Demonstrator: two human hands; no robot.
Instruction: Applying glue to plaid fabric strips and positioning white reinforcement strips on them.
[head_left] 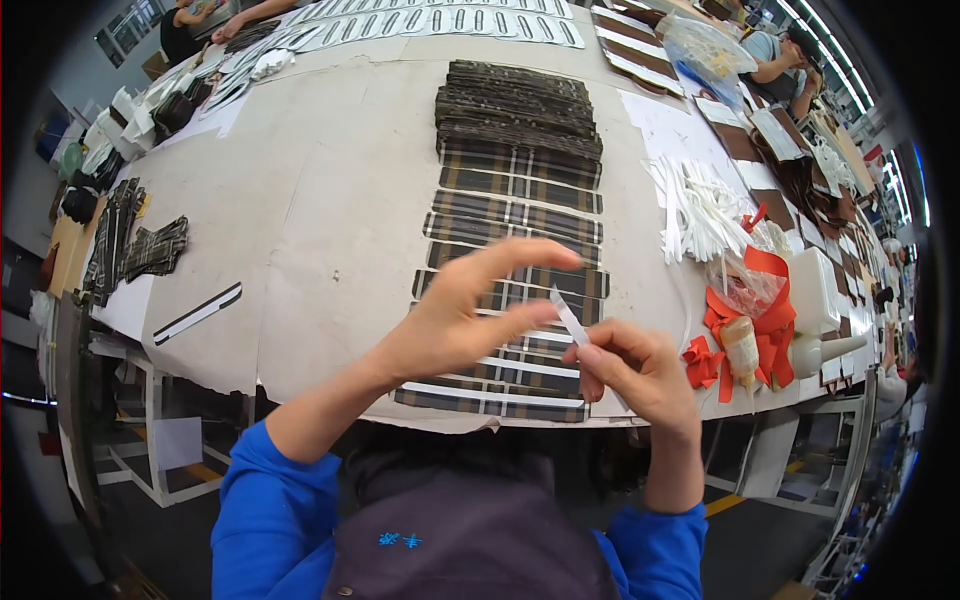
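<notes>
Between the thumb and fingers of my right hand (645,372) is a narrow white strip (571,318), its free end pointing up and away from me. My left hand (445,315) holds nothing; its thumb and index finger are spread apart, the thumb close to the strip's tip. Beneath both hands lies a column of overlapping plaid fabric pieces (515,205) in dark brown and black. On the nearest pieces, white strips (500,394) run lengthwise. At the column's far end the plaid pieces form a thick pile (515,105).
Loose white strips (690,205) are heaped to the right. Nearer me are red fabric scraps (768,300), an amber-tinted bottle (740,350) and a white nozzle bottle (815,355). A black-and-white strip (198,314) and more plaid pieces (150,250) lie left. Another person (785,65) sits far right.
</notes>
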